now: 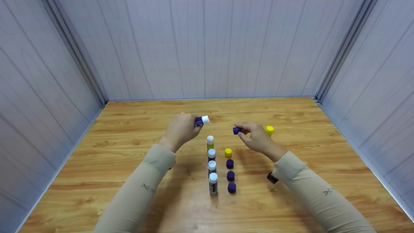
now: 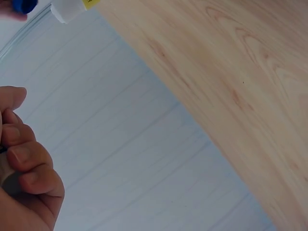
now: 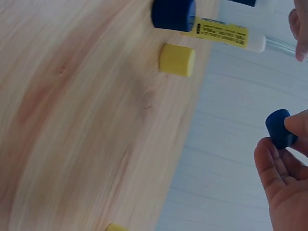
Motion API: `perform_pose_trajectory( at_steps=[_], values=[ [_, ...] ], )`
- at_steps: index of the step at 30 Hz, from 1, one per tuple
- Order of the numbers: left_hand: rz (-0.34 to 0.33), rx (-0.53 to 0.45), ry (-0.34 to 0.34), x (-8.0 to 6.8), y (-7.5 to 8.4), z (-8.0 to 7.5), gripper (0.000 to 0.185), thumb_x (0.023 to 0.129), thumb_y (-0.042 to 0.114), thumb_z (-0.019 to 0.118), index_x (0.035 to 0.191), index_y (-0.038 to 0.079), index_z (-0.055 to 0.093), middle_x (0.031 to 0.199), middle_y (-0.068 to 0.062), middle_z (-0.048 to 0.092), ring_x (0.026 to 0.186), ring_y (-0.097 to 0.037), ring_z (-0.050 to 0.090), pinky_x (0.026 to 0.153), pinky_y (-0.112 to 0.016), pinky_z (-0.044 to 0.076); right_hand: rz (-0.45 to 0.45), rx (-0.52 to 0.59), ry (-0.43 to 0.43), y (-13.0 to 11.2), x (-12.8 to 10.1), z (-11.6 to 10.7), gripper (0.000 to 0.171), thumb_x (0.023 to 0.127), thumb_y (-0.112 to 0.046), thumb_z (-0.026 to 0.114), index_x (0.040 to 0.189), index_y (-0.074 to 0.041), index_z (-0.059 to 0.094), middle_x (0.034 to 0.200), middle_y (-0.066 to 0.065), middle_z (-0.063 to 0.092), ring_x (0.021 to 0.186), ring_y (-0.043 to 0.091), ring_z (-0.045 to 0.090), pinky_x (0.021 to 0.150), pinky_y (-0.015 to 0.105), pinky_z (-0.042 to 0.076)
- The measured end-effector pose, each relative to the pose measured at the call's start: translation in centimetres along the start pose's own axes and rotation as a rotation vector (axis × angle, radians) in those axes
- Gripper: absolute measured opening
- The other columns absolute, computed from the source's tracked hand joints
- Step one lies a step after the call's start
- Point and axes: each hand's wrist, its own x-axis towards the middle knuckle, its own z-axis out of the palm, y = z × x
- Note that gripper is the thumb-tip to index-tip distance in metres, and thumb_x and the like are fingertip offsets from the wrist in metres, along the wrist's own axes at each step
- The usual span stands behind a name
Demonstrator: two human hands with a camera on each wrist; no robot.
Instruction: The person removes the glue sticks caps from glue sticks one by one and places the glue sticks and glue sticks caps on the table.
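My left hand grips a blue glue stick above the table, its white uncapped end pointing right. My right hand pinches a small blue cap a short gap away from that end. In the right wrist view the same blue cap sits between thumb and fingertips. In the left wrist view my curled fingers show at the lower left, and the stick they hold is hidden. Below my hands, several uncapped glue sticks stand upright in a row.
Beside the row lie a yellow cap and three blue caps. Another yellow cap sits just behind my right hand. The wooden table is walled in by grey panels on three sides.
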Motion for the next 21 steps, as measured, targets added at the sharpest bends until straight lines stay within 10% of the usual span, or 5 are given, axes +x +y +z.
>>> perform_pose_trajectory(
  at_steps=[21],
  values=[
    [-0.173, -0.43, -0.045, 0.4, 0.2, 1.2, 0.031, 0.109, 0.035, 0.067, 0.102, 0.005, 0.069, 0.085, -0.007, 0.064, 0.071, -0.018, 0.054, 0.063, -0.032, 0.047, 0.2, -0.179, -0.212, 1.2, 1.5, 3.3, 0.014, 0.102, -0.002, 0.073, 0.115, -0.001, 0.076, 0.112, 0.016, 0.078, 0.1, 0.027, 0.071, 0.094, 0.045, 0.062]
  ],
)
